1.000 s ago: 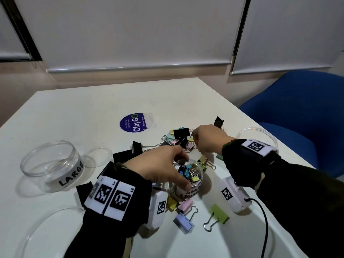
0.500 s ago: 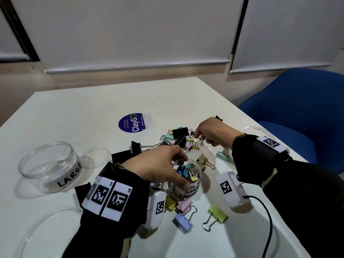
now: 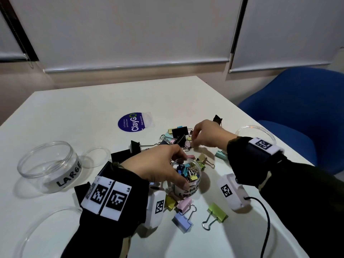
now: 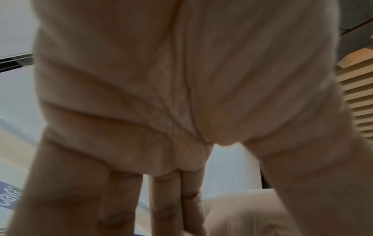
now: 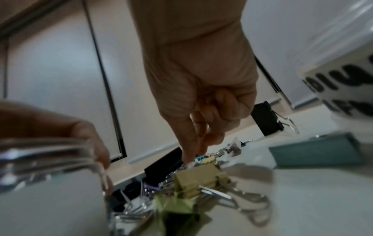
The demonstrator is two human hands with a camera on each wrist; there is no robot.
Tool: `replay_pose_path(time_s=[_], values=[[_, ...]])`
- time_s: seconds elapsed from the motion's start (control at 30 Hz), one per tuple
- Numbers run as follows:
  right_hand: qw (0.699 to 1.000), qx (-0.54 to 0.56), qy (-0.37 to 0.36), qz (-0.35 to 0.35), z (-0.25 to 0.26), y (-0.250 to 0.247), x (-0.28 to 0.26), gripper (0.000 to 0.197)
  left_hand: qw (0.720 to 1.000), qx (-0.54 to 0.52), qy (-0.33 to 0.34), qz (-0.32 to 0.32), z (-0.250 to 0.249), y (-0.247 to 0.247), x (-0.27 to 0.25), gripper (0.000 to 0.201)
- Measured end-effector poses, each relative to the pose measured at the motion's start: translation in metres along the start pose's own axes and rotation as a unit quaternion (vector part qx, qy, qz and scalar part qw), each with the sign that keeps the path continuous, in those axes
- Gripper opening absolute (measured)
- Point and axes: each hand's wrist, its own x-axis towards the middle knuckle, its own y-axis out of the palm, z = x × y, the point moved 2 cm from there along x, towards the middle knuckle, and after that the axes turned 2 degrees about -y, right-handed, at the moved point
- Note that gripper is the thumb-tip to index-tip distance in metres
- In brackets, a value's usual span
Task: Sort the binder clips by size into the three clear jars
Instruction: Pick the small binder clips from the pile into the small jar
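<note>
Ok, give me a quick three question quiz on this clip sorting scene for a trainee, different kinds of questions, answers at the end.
1. True or false: the jar labelled LARGE already holds clips.
2. Which hand grips the small jar by its rim?
A. left hand
B. right hand
C. neither
3. Fill in: the right hand's fingertips reach into the ____ of binder clips behind the small jar.

Key
1. False; it looks empty.
2. A.
3. Pile; whether a clip is pinched yet is unclear.
</note>
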Motion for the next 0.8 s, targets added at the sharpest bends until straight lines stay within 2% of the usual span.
replay_pose_path(time_s=[0.17, 0.3, 0.47, 0.57, 0.67, 0.73, 0.8], values=[[0.994, -0.088, -0.048, 0.052, 0.011, 0.011, -0.008, 0.019, 1.000, 0.004, 0.001, -0.001, 0.000, 0.000, 0.000, 0.067], [0.982, -0.173, -0.079, 0.015, 0.019, 0.021, -0.011, 0.028, 1.000, 0.016, 0.000, -0.004, -0.001, -0.001, 0.000, 0.065], [0.980, -0.175, -0.079, 0.040, 0.026, 0.023, -0.013, 0.016, 1.000, 0.016, -0.002, 0.001, -0.002, -0.001, 0.000, 0.069], [0.989, -0.126, -0.067, 0.031, 0.025, 0.012, -0.014, 0.013, 1.000, 0.015, 0.002, 0.002, -0.002, -0.001, 0.000, 0.072], [0.998, 0.005, -0.064, 0.021, 0.030, -0.011, -0.026, 0.010, 1.000, 0.021, 0.004, 0.001, -0.003, -0.001, -0.001, 0.072], [0.992, 0.080, -0.058, 0.074, 0.032, -0.020, -0.040, 0.011, 1.000, 0.024, 0.005, 0.000, -0.003, -0.002, -0.001, 0.073], [0.983, 0.108, -0.059, 0.137, 0.035, -0.022, -0.056, 0.016, 1.000, 0.023, 0.002, 0.000, -0.003, -0.002, -0.001, 0.069]])
